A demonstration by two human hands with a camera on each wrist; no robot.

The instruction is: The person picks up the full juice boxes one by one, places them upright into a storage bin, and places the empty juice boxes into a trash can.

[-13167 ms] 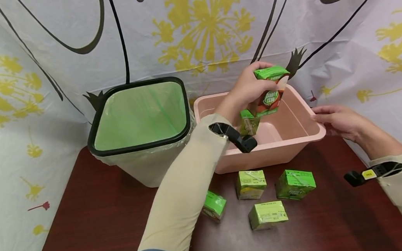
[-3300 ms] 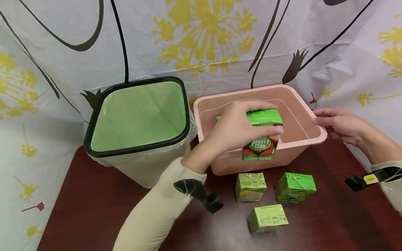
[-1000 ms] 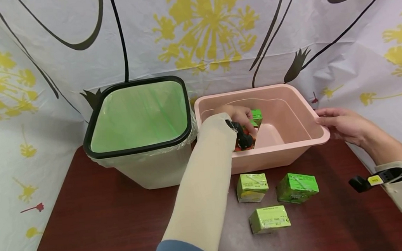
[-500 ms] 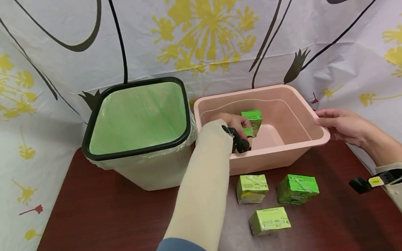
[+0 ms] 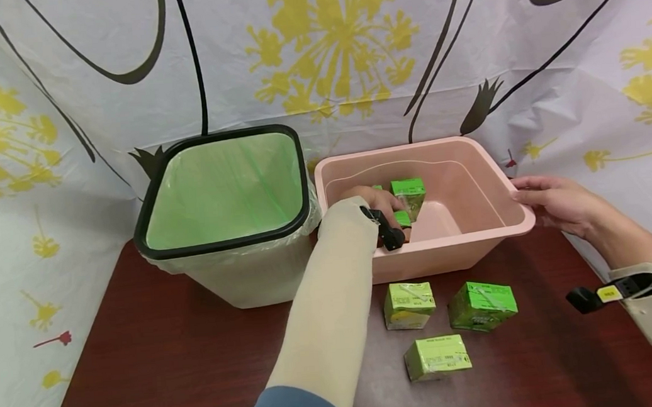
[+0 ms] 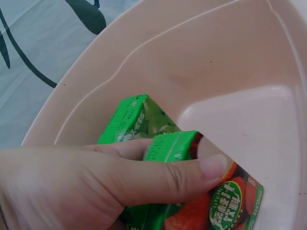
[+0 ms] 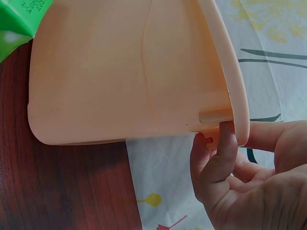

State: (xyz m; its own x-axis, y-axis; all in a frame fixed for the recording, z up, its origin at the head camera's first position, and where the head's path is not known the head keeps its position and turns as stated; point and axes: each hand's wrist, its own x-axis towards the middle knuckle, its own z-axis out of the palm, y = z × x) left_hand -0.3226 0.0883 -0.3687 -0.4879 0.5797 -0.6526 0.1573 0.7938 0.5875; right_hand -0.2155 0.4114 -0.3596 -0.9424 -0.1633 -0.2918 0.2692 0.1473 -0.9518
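In the left wrist view my left hand (image 6: 120,177) holds a juice box (image 6: 230,203) with a green top and red fruit printed on its side, the thumb laid across it. This hand (image 5: 374,200) is low inside the left part of the pink plastic tub (image 5: 421,260). Beside the held box stands another green juice box (image 5: 408,194), with pale green fruit printed on it. My right hand (image 5: 564,206) grips the tub's right rim between thumb and fingers, as the right wrist view shows too. My left forearm hides the tub's front left corner.
On the dark wooden table (image 5: 189,352) in front of the tub stand a yellow-green juice box (image 5: 409,306), a green one (image 5: 483,306) and another yellow-green one (image 5: 437,356). Left of the tub is a lined bin (image 5: 232,241) with a black rim. A patterned curtain (image 5: 338,51) hangs behind.
The juice box at the table's left has left its spot. Since 3.3 s ago, my left hand has lowered a red-printed box from the front rim into the tub. My right hand stays on the rim.
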